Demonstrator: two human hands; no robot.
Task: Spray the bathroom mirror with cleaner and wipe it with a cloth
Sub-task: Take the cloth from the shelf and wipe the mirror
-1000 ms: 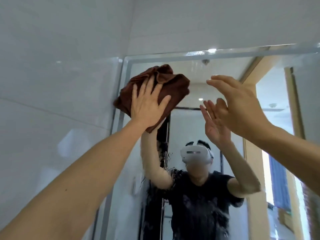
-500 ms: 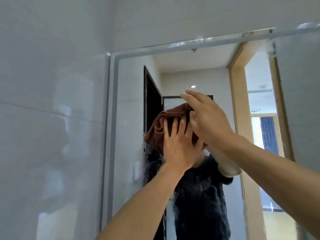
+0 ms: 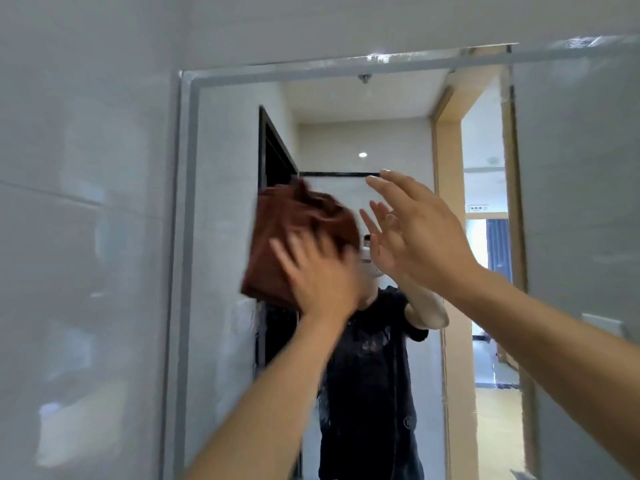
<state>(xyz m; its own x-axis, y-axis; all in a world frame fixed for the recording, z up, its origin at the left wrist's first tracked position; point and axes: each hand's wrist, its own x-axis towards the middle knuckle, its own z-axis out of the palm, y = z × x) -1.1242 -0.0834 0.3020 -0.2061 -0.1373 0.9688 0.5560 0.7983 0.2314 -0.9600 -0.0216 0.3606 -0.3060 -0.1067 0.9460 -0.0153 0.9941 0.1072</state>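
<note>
Since half a second ago the two hands have drawn apart: the left hand (image 3: 320,282) and its cloth have slid toward the left of the glass, and the right hand (image 3: 420,233), which overlapped the cloth then, now stands clear of it to the right. Blurred with motion, the left hand presses the bunched brown cloth (image 3: 294,237) flat against the mirror (image 3: 225,202) at the middle of the frame, fingers spread and fairly straight over the fabric rather than curled round it. Held up at centre right, the right hand has straight fingers and holds nothing; whether its fingertips touch the glass cannot be told. Grey framing (image 3: 187,237) edges the mirror at left and top, and pale glossy wall tiles (image 3: 86,202) fill the left of the frame. Streaks of wet cleaner show on the lower glass beneath the cloth.
</note>
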